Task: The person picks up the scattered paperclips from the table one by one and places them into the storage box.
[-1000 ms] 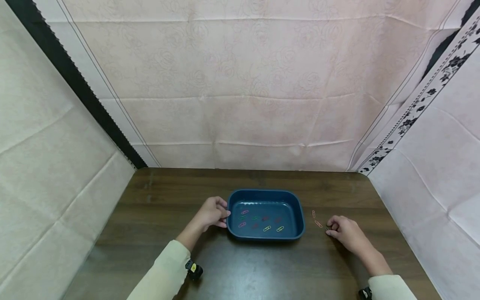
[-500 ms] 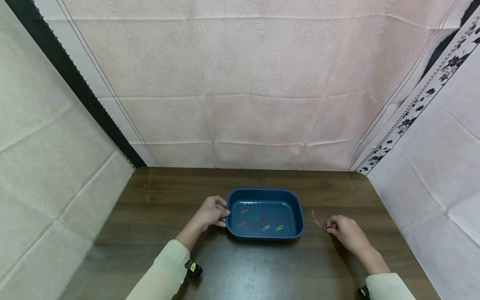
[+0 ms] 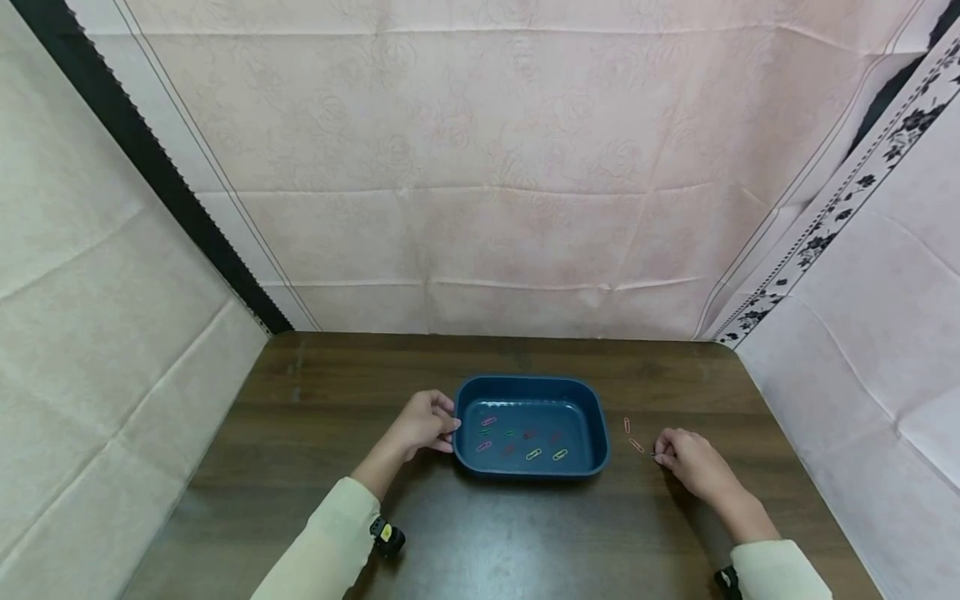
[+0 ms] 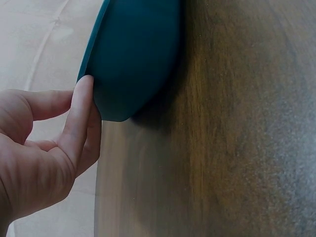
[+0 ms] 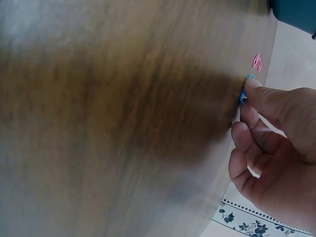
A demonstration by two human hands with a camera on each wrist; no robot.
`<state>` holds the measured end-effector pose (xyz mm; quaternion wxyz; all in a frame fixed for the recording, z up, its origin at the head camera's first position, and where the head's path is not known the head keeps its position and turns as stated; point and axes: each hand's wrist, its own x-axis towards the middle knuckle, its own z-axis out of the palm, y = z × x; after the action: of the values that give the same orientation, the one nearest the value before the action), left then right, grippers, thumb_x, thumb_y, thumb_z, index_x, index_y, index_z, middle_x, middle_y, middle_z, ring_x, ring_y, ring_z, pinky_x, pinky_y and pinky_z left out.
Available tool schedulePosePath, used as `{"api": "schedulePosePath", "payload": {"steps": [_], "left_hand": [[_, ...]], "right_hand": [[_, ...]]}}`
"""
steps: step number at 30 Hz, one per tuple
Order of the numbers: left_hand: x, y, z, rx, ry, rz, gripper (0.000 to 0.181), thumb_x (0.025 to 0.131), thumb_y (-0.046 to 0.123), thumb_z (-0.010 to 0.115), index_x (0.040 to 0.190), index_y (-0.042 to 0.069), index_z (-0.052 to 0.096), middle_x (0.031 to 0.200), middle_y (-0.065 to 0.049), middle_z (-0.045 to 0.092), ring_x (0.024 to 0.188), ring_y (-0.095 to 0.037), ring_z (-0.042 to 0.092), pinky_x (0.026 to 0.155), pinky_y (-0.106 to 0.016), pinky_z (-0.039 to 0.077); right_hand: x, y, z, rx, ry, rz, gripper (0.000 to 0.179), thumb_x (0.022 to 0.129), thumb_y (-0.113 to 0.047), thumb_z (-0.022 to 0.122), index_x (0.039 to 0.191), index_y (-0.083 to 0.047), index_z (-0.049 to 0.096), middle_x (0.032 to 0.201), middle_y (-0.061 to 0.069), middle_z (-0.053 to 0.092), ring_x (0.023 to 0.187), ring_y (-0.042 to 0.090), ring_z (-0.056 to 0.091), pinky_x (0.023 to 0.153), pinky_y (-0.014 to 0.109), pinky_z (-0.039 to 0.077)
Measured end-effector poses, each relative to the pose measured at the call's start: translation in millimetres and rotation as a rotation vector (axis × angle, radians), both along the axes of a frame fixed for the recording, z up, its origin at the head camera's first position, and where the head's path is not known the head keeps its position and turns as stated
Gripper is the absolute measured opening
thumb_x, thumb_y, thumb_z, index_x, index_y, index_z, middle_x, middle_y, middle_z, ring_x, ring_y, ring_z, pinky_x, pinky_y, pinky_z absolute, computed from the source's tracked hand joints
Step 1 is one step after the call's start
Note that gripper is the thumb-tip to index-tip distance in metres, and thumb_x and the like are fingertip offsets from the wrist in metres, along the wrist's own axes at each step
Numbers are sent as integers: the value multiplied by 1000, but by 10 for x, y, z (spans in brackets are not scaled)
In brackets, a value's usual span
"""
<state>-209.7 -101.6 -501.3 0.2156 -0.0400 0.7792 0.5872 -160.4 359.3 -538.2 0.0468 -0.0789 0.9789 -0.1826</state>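
Observation:
A dark blue rectangular tray (image 3: 531,476) stands on the wooden table, with several pink, green, red and yellow paper clips (image 3: 533,454) spread over its floor. My left hand (image 3: 423,425) holds the tray's left end; in the left wrist view the thumb and fingers pinch the rim of the tray (image 4: 133,54). To the right of the tray, my right hand (image 3: 693,465) is low over the table. Its thumb and forefinger pinch a blue paper clip (image 5: 243,96), clearest in the right wrist view. Two pink paper clips (image 5: 257,62) lie just beyond those fingertips.
The brown wooden table (image 3: 480,542) is enclosed by pale cloth at the back (image 3: 480,250) and on both sides. A black floral border (image 3: 813,246) runs down the right cloth. A strapped black device (image 3: 387,537) sits on the left wrist.
The right fingertips have closed in slightly around the blue paper clip. The left hand and the tray stay in place.

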Motion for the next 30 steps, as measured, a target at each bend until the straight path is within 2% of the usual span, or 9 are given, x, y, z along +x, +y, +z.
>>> {"api": "schedulePosePath", "payload": {"steps": [9, 19, 30], "left_hand": [[3, -6, 4, 6, 5, -3, 29, 98, 1, 67, 124, -6, 55, 98, -24, 67, 70, -22, 65, 65, -35, 66], [9, 0, 2, 2, -1, -5, 29, 99, 1, 67, 124, -6, 55, 99, -25, 66, 71, -23, 65, 65, -35, 66], [16, -9, 15, 14, 2, -8, 29, 99, 1, 66, 125, -7, 54, 98, -24, 66, 71, -23, 65, 65, -35, 66]], "right_hand": [[3, 24, -1, -13, 15, 25, 14, 93, -8, 75, 87, -14, 63, 80, -3, 60, 74, 11, 53, 64, 32, 47], [27, 15, -16, -29, 33, 33, 14, 94, -9, 73, 88, -14, 62, 80, -3, 55, 73, 11, 49, 61, 27, 42], [-30, 0, 114, -55, 97, 63, 16, 93, -8, 75, 88, -16, 62, 79, -5, 56, 72, 8, 49, 60, 24, 44]]}}
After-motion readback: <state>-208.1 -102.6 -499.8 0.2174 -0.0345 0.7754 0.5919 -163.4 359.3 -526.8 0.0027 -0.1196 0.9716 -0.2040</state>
